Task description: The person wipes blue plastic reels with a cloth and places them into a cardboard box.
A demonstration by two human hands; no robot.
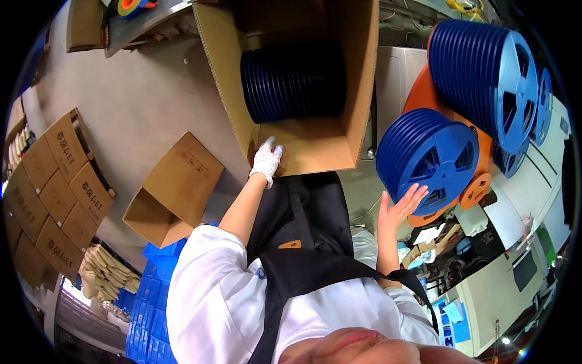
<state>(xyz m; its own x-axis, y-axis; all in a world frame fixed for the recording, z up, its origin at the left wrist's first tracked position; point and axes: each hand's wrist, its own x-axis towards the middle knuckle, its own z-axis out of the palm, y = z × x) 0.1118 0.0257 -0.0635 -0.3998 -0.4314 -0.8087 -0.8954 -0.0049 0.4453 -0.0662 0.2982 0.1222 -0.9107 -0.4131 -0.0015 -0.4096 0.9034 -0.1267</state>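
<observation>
A tall cardboard box (315, 159) stands in front of me with its top open. Inside it lies a row of dark blue plastic reels (276, 88), stacked face to face on their side. My left hand (267, 161), in a white glove, rests at the box's near left corner, fingers stretched over the rim onto the inner side. To the right, my bare right hand (403, 209) is held up with fingers and thumb spread. It is nearest to the lower edge of a stack of blue reels (436, 159); whether it touches them I cannot tell.
More blue reels (470, 73) sit on an orange round frame (418, 100) at the right. An open, smaller cardboard box (185, 173) lies at the left, near stacked cartons (57, 200) and blue crates (151, 303). A metal table edge (142, 30) is at the far left.
</observation>
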